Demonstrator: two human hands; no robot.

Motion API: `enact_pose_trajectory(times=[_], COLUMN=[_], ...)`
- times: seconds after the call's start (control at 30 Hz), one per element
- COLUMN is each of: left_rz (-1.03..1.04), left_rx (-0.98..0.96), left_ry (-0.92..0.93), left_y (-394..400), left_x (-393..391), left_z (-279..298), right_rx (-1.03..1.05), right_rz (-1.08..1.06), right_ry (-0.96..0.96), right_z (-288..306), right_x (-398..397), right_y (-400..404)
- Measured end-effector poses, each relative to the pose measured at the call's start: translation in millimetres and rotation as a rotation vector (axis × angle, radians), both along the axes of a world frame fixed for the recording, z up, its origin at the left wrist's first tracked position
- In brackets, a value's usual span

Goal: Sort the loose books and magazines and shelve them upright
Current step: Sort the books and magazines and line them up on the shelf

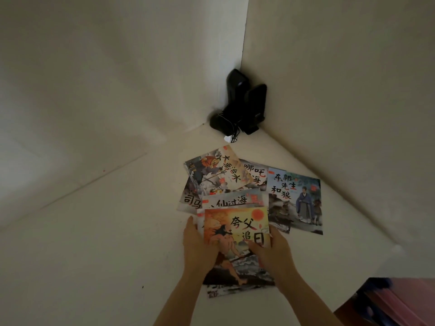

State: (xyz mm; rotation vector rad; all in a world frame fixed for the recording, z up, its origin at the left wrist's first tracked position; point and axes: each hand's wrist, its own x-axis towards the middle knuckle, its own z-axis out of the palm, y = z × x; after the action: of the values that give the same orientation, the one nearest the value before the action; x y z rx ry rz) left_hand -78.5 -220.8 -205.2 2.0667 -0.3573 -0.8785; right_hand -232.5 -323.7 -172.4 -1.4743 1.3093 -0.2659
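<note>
Both hands, left (196, 245) and right (274, 251), grip clamped on orange "夸父追日" book (237, 231), beside "东郭先生和狼" book (299, 201).

I see a white table (106, 231) carrying fanned picture books (235, 208), with black speakers (244, 104) well behind the books in the corner.
</note>
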Motion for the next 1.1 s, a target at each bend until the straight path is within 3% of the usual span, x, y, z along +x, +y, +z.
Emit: enact_pose_trajectory(times=[0.17, 0.37, 0.6, 0.83, 1.0, 1.1], left_rz=[-0.057, -0.214, -0.116, 0.003, 0.039, 0.263], left_rx=[-0.25, -0.491, -0.511, -0.58, -0.644, -0.691], left_ry=[0.07, -0.156, -0.202, -0.068, 0.047, 0.118], left_y=[15, 4, 14, 10, 6, -5], left_x=[26, 47, 18, 8, -2, -8], left_z=[42, 71, 31, 31, 48, 70], right_rx=[0.009, -0.246, -0.353, -0.325, -0.274, -0.199], right_rz=[-0.026, 0.081, 0.045, -0.003, -0.069, -0.195], right_ry=[-0.312, -0.381, -0.353, -0.391, -0.581, -0.721], right_z=[13, 26, 7, 7, 21, 35], right_x=[7, 29, 16, 21, 26, 31], right_y=[7, -4, 4, 14, 22, 22])
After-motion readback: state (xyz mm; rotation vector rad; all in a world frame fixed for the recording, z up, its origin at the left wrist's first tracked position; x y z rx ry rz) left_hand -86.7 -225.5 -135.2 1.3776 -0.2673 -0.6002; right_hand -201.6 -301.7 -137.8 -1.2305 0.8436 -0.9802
